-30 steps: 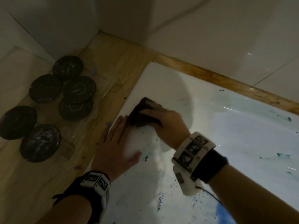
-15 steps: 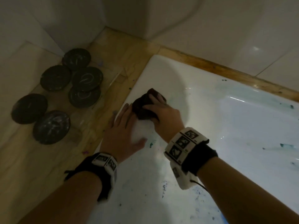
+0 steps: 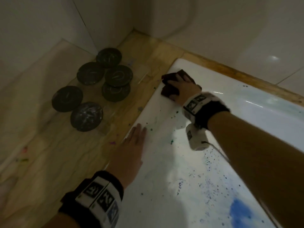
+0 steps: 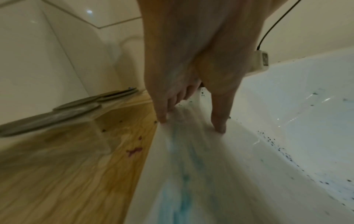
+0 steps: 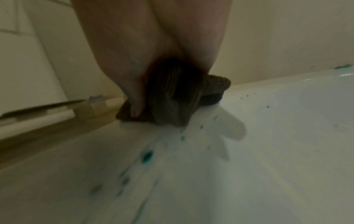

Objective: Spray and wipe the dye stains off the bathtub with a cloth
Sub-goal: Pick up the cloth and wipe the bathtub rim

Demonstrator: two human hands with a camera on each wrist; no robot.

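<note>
The dark ribbed cloth [image 3: 171,87] lies bunched under my right hand [image 3: 184,89] on the flat rim of the white bathtub [image 3: 164,153], at its far corner, about 12 o'clock from my left hand [image 3: 130,155]. Teal and blue dye stains [image 3: 238,211] speckle the rim toward 5 o'clock.

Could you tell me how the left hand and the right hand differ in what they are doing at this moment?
The left hand lies flat and holds nothing; the right hand presses the dark cloth. The left rests nearer the person, the right by the bathtub rim's far corner. Both rest on the rim and wear wrist bands.
</note>
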